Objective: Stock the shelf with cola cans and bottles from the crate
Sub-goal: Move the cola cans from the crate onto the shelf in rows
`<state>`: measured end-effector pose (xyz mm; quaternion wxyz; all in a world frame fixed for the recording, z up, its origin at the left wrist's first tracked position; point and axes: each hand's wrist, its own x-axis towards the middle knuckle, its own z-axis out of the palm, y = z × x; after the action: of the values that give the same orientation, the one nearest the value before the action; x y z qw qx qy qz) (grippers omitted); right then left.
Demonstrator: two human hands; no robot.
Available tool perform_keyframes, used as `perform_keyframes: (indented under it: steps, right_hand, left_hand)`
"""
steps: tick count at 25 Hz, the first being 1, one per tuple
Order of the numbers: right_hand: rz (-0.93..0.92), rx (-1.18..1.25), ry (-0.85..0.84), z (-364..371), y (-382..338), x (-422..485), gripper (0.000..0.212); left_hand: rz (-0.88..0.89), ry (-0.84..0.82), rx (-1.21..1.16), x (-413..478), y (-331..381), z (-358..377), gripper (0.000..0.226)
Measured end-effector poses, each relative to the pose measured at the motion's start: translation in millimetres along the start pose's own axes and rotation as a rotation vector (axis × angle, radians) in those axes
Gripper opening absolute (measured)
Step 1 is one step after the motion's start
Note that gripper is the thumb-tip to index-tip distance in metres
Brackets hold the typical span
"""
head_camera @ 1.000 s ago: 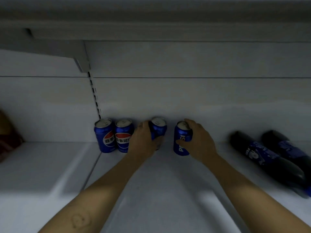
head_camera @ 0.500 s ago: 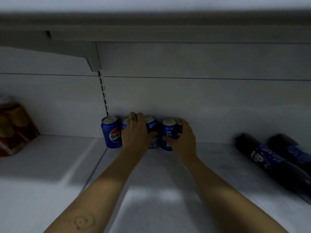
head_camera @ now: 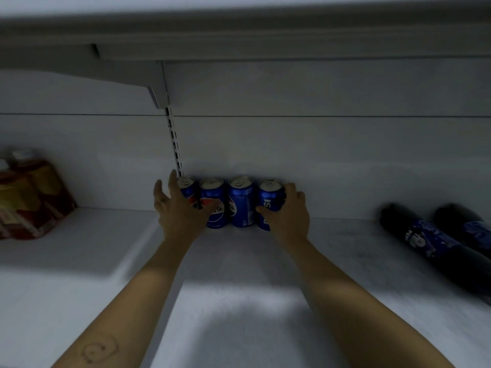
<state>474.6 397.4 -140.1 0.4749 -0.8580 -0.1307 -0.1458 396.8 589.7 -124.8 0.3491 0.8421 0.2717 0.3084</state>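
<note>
Several blue cola cans stand upright in a tight row against the back wall of the white shelf [head_camera: 239, 301]. My left hand [head_camera: 176, 208] lies against the leftmost can [head_camera: 187, 191] with its fingers straight. The two middle cans [head_camera: 214, 205] [head_camera: 241, 204] stand touching each other between my hands. My right hand [head_camera: 288, 217] grips the rightmost can [head_camera: 270, 199], thumb in front and fingers curled round its right side. Two dark cola bottles [head_camera: 425, 241] [head_camera: 475, 229] lie on their sides at the right of the shelf.
Red and yellow packaged bottles [head_camera: 29, 197] stand at the far left on the neighbouring shelf section. A slotted upright [head_camera: 175, 144] with a bracket runs down the back wall just above the cans. Another shelf board [head_camera: 239, 35] hangs overhead.
Both hands slid the two right cans leftward until all cans closed into one row. My left hand moved from the third can to the leftmost one and opened flat.
</note>
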Motion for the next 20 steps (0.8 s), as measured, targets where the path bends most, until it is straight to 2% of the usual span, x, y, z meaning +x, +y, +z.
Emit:
perform_keyframes:
  steps: [2, 6, 10, 14, 20]
  right_hand:
    - [0.002, -0.012, 0.0, 2.0, -3.0, -1.0, 0.067]
    - [0.031, 0.043, -0.017, -0.2, -0.5, 0.3, 0.073]
    - [0.125, 0.111, -0.063, -1.9, -1.5, -2.9, 0.094]
    - [0.303, 0.073, -0.08, 1.4, -5.4, -9.8, 0.112]
    - [0.369, 0.0, 0.007, 1.2, -28.3, -42.5, 0.11]
  left_hand:
    - [-0.065, -0.077, -0.203, 5.2, -8.2, -3.0, 0.117]
    - [-0.047, -0.139, -0.245, 14.5, -22.2, -12.4, 0.112]
    - [-0.095, -0.286, -0.486, 24.2, -41.3, -29.4, 0.103]
    - [-0.095, -0.427, -0.469, 41.3, -58.3, -50.5, 0.094]
    - [0.053, -0.389, -0.454, 49.3, -66.8, -67.3, 0.082]
